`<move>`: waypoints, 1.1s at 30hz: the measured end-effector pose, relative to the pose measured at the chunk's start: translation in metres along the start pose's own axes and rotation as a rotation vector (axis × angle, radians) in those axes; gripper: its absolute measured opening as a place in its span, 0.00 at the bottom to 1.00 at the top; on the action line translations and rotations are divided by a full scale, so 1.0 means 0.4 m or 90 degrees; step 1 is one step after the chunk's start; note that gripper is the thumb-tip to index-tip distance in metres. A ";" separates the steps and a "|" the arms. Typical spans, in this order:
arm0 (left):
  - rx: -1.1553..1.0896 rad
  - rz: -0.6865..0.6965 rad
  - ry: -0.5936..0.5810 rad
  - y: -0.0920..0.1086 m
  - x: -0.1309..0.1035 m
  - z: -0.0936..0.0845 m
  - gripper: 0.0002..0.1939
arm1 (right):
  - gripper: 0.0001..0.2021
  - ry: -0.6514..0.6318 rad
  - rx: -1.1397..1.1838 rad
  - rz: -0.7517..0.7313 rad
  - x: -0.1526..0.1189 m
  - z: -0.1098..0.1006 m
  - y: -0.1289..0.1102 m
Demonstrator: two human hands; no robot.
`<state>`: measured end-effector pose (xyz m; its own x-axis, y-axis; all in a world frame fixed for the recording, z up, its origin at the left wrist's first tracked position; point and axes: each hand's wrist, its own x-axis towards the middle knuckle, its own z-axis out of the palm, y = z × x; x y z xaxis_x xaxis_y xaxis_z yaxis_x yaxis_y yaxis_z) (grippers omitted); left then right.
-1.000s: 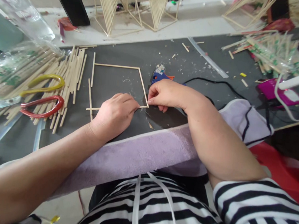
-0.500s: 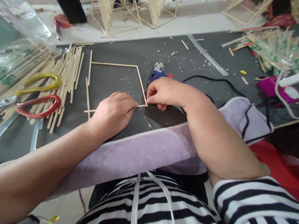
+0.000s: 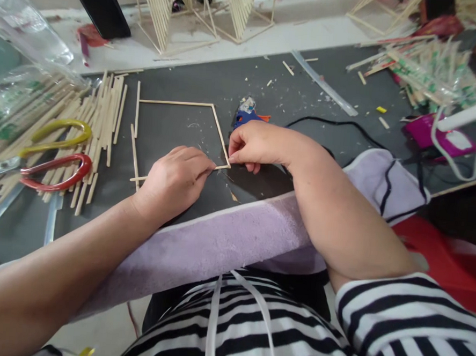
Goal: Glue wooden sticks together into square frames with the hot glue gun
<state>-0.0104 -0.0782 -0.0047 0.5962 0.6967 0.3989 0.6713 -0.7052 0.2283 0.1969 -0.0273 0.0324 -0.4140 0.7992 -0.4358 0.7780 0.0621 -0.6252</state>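
The near stick (image 3: 221, 168) lies crosswise on the counter (image 3: 172, 128), held by the left hand (image 3: 175, 182), its right end meeting the slanting side stick (image 3: 220, 131) at a corner nearer the right hand (image 3: 256, 144) (fingers bunched there, whether gripping I cannot tell).

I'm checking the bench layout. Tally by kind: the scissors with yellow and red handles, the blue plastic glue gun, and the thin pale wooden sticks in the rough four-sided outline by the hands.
Yellow-and-red-handled scissors: 1
Blue plastic glue gun: 1
Thin pale wooden outline sticks: 5 (taking the partly covered one as single)
Total: 7
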 end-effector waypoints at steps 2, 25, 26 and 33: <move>0.001 0.000 -0.001 0.000 0.001 -0.001 0.10 | 0.03 -0.001 -0.006 -0.003 0.000 -0.002 0.001; -0.009 -0.038 -0.013 0.005 0.012 -0.006 0.09 | 0.03 -0.007 0.007 -0.045 0.016 0.002 0.024; -0.009 -0.040 -0.016 0.006 0.013 -0.006 0.09 | 0.04 -0.012 0.002 -0.045 0.017 0.001 0.023; 0.008 -0.061 -0.030 0.012 0.015 -0.008 0.09 | 0.04 -0.029 -0.020 -0.042 0.013 -0.006 0.017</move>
<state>-0.0049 -0.0780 0.0015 0.5496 0.7661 0.3333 0.7309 -0.6341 0.2523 0.2012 -0.0212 0.0272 -0.4850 0.7649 -0.4238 0.7624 0.1325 -0.6333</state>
